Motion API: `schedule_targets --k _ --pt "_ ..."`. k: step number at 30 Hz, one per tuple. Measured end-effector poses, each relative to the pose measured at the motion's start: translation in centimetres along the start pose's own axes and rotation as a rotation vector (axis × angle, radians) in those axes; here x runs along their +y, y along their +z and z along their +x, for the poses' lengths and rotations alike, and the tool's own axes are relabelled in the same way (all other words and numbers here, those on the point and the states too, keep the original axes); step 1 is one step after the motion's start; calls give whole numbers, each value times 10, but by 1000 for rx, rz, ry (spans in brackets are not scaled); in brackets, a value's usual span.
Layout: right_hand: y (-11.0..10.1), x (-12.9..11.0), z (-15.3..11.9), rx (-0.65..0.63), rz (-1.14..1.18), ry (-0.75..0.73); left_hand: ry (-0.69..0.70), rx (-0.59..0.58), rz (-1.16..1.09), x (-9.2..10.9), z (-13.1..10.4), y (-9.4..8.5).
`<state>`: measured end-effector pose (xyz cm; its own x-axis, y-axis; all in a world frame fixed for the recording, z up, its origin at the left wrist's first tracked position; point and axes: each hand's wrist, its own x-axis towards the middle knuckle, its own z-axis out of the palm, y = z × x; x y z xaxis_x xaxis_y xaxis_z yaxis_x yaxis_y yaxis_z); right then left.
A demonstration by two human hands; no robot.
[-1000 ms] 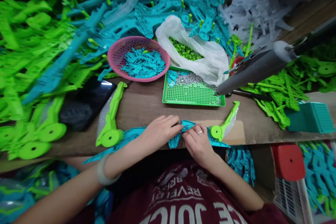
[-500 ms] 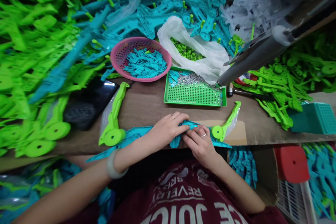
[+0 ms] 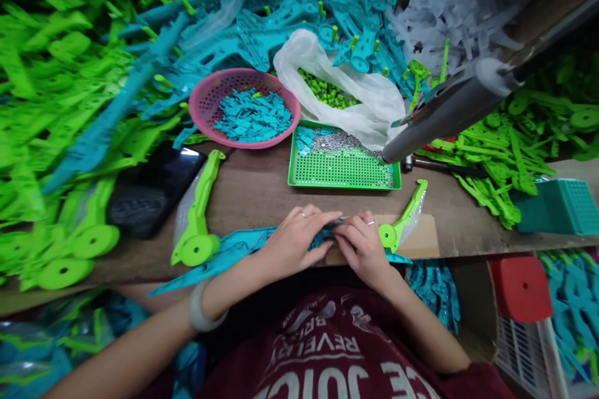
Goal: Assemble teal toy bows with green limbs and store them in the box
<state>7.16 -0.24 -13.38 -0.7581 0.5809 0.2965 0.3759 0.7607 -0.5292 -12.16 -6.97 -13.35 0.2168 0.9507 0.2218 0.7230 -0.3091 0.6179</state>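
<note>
A long turquoise plastic part (image 3: 241,243) lies along the table's near edge, with a green arm with a round end (image 3: 195,250) at its left and a smaller green arm (image 3: 406,218) at its right. Across the middle of the turquoise part lies my left hand (image 3: 299,235), its fingers and thumb closed around it. My right hand (image 3: 362,246) is curled at the same spot, fingertips pinched together against the part and meeting the left fingertips. Whatever small piece may be between the right fingertips is hidden.
Beyond my hands are a green perforated tray (image 3: 344,171) of small metal bits, a pink basket (image 3: 199,103) of turquoise pieces and a white bag (image 3: 299,53) of green caps. A grey tool (image 3: 435,109) slants in from the right. Green parts (image 3: 56,106) heap up at left.
My right hand has turned and its fingers are drawn up in a tighter pinch. The left thumb has dropped lower, away from the fingers. The view has shifted slightly.
</note>
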Motion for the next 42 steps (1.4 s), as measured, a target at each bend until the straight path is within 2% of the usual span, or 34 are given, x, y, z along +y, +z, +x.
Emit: schedule_targets --k 4,10,15,21,24,28,33,38,42 --pt "-3 5 -1 -43 62 40 -27 61 -6 1 -2 10" --pt "-4 2 0 -8 -17 100 105 89 -29 -8 -6 10" --pt "2 0 4 1 -160 96 174 55 241 -8 -11 10" --pt "-4 3 3 -62 -128 68 117 -28 445 9 -11 12" --pt "-14 6 0 -86 -67 41 126 -34 444 10 -11 12" --pt "-20 12 0 -150 -156 51 113 8 384 3 -14 13" --pt "-19 17 8 -262 -300 38 72 10 301 -3 -15 12" --pt "-15 18 17 -303 -317 -12 171 58 300 -3 -13 8" --pt "-12 19 22 -297 -269 -16 103 55 193 -2 -11 10"
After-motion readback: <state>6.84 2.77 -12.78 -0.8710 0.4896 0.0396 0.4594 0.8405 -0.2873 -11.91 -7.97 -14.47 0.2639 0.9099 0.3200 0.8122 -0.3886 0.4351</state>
